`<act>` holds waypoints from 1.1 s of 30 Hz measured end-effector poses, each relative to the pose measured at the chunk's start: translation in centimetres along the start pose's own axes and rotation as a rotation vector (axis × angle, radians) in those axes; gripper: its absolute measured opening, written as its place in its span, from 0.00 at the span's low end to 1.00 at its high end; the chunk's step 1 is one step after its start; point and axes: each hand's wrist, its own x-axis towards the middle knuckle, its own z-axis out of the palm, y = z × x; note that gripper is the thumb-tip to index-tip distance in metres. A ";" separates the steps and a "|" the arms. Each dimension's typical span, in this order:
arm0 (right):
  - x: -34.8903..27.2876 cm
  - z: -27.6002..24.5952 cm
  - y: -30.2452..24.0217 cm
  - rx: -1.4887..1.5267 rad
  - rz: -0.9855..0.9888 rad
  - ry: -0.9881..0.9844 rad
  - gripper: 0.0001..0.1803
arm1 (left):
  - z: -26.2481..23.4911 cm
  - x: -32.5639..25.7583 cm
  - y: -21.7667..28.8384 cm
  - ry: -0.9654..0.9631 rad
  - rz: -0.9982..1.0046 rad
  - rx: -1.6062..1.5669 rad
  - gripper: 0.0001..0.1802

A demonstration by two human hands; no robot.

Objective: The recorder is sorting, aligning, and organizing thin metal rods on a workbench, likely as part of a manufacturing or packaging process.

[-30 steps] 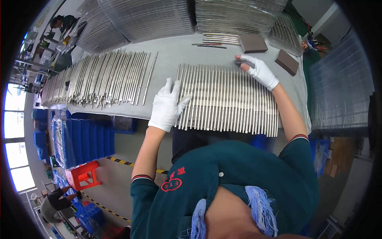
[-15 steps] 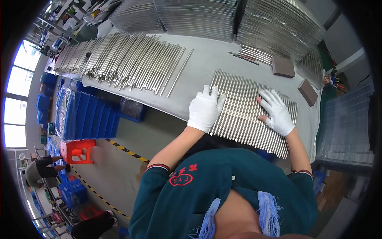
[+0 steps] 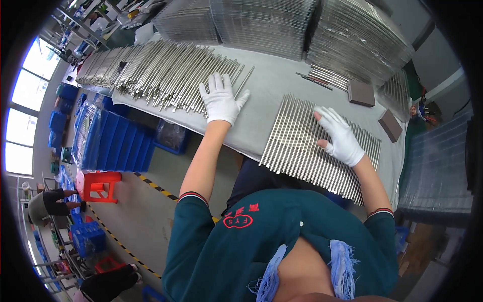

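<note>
- Head view: left hand (image 3: pixel 222 100) — white glove, fingers and thumb spread wide, nothing seen in its grasp — positioned over the right end of the rod pile (image 3: pixel 161 75); contact cannot be told.
- Right hand (image 3: pixel 340 138): white glove, bare thumb and forefinger tips, thumb apart from extended fingers; over the rod row (image 3: pixel 297 133), nothing seen in its grasp.
- Rod row: silver rods side by side on the grey cloth (image 3: pixel 265 93), in front of the person.
- Two brown blocks (image 3: pixel 361 93): beyond the row, right side.
- Clear-wrapped stacks (image 3: pixel 259 27): along the rear.
</note>
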 end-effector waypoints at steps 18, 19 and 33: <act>9.3 6.9 -2.2 -0.060 -0.308 -0.131 0.37 | -0.2 3.0 -1.8 -0.197 -0.013 -0.184 0.32; 9.4 6.9 -2.3 -0.069 -0.299 -0.141 0.37 | -0.3 2.9 -2.0 -0.202 0.006 -0.209 0.32; 11.6 7.7 -4.4 -0.064 -0.220 0.048 0.39 | -4.0 -3.2 2.0 -0.236 0.057 -0.321 0.29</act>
